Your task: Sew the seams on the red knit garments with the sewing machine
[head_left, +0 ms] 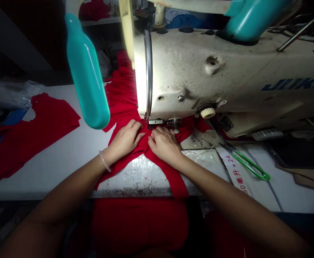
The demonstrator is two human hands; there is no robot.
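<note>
Red fabric (123,157) lies bunched under the needle area of a white sewing machine (183,71) and hangs toward the table's front edge. My left hand (126,138), with a pale bangle (104,161) on its wrist, grips the cloth just left of the presser foot. Its fingers are bent, with the thumb pointing toward the needle. My right hand (163,143) holds the same cloth right below the presser foot, its fingers curled and the fingertips partly hidden by the machine parts. A red strip (174,179) runs from under my right hand over the front edge.
Another red cut piece (35,132) lies on the white table (65,157) at left. A turquoise-covered lamp part (88,75) hangs above the left side. Green-handled thread snips (249,165) rest at right, near a dark phone-like object (299,154). More red cloth (140,225) covers the lap.
</note>
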